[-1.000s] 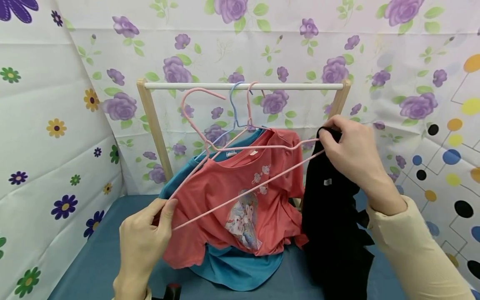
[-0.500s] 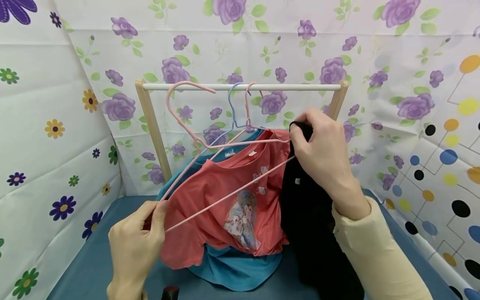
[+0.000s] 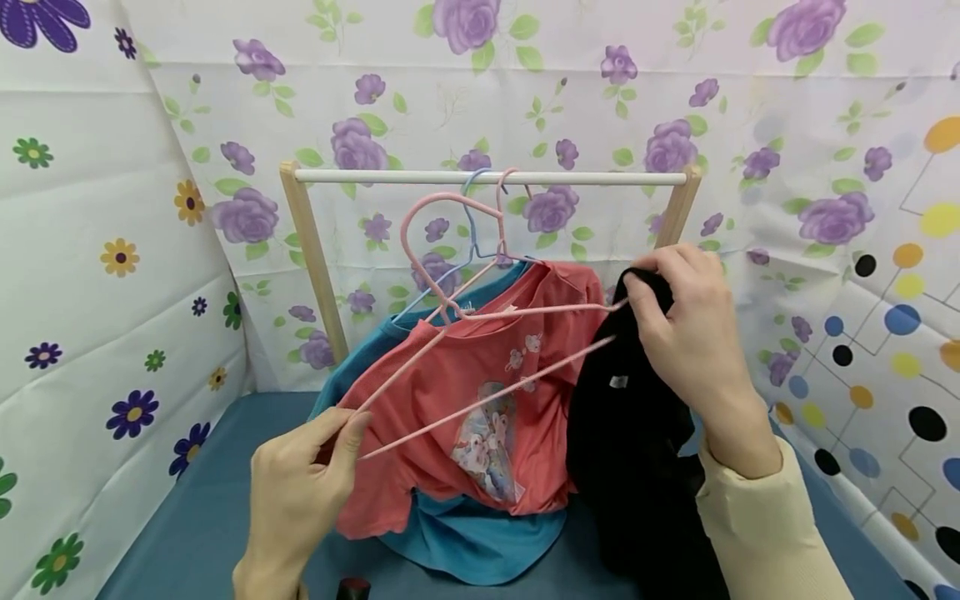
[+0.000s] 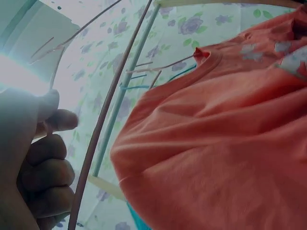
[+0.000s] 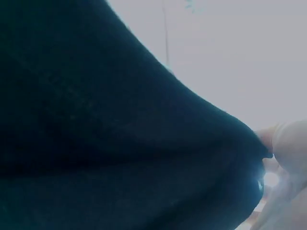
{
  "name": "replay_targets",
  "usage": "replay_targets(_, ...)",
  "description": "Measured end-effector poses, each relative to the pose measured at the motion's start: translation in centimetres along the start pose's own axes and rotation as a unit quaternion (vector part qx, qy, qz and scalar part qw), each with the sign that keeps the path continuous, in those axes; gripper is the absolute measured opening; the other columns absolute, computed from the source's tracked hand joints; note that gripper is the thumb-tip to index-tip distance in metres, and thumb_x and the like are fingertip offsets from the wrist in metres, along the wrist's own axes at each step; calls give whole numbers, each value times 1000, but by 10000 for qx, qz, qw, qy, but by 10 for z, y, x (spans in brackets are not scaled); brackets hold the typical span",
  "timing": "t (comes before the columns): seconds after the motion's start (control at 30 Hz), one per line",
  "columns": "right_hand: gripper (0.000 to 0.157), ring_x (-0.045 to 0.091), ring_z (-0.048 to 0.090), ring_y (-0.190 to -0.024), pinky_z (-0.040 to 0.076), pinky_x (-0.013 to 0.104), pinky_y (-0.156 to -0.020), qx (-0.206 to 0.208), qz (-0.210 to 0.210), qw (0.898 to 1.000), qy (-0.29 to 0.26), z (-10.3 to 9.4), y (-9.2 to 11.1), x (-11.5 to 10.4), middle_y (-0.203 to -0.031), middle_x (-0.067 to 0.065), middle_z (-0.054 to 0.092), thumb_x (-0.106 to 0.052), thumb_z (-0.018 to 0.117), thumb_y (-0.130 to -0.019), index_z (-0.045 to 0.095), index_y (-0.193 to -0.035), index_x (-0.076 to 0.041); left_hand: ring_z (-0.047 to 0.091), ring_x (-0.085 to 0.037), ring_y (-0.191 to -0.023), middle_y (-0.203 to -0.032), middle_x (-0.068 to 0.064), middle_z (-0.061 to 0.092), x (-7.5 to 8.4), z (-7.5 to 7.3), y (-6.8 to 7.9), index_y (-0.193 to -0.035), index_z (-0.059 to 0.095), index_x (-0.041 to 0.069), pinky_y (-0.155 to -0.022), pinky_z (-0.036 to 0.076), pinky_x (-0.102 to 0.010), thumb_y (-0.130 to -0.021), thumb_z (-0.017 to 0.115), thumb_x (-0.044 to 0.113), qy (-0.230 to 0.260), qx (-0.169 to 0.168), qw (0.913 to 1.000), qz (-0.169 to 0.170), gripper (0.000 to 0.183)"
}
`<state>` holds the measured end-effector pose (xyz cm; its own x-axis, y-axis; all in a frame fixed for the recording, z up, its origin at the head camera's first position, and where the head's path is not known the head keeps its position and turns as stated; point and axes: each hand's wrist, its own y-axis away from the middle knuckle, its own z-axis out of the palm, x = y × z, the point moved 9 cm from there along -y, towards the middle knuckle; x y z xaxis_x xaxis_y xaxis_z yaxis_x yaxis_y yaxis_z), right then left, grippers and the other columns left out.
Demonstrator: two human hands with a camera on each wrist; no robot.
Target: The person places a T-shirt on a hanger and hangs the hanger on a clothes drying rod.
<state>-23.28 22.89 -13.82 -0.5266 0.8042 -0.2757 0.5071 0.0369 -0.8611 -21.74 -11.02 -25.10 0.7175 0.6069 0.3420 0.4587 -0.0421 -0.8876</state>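
Observation:
In the head view my left hand (image 3: 303,483) pinches the left corner of a pink wire hanger (image 3: 540,312), held tilted in the air. My right hand (image 3: 693,333) pinches the top of a black garment (image 3: 637,450) at the hanger's right end. That end goes behind or into the black cloth, so its tip is hidden. The garment hangs down from my right fingers, a small white label on it. The left wrist view has my curled left fingers (image 4: 50,177) beside the hanger wire. Black cloth (image 5: 120,120) fills much of the right wrist view.
Behind the hanger, a coral T-shirt (image 3: 420,392) and a blue garment (image 3: 480,542) hang on hangers from a white rail (image 3: 585,178) with wooden posts (image 3: 318,267). A dark object with a red top (image 3: 353,588) stands at the front edge. Flowered sheets enclose the blue surface (image 3: 195,500).
Both hands and the hanger moved left, then back right. The hanger's hook now sits lower and further right. The black garment's lower part has swung inward to the left.

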Motion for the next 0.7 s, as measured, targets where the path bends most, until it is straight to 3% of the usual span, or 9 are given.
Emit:
replay_targets(0.2,8,19,56,-73,41,35,-66,-577,-119,9982,97,8,12,12,-92,8,64,-7,59,-97,66,-98,-3,33,1,-46,-57,16,41,2,11,2,-79,71,16,-43,27,-16,-84,76,5,-45,-225,9996,-171,13)
replay_targets(0.37,7,12,46,-64,37,27,-61,-975,-386,9943,-214,21,28,21,-83,0,59,-3,60,-96,65,-99,-5,33,3,-45,-56,18,42,10,24,4,-79,71,20,-42,28,-17,-84,77,13,-436,-242,9988,-23,11)
replay_targets(0.7,8,11,40,-54,34,26,-55,-696,-2,9965,-467,33,58,40,-73,-5,53,-6,56,-99,63,-103,-7,30,5,-44,-54,19,36,22,60,1,-78,68,21,-41,28,-20,-86,76,21,-505,-669,9964,154,11)
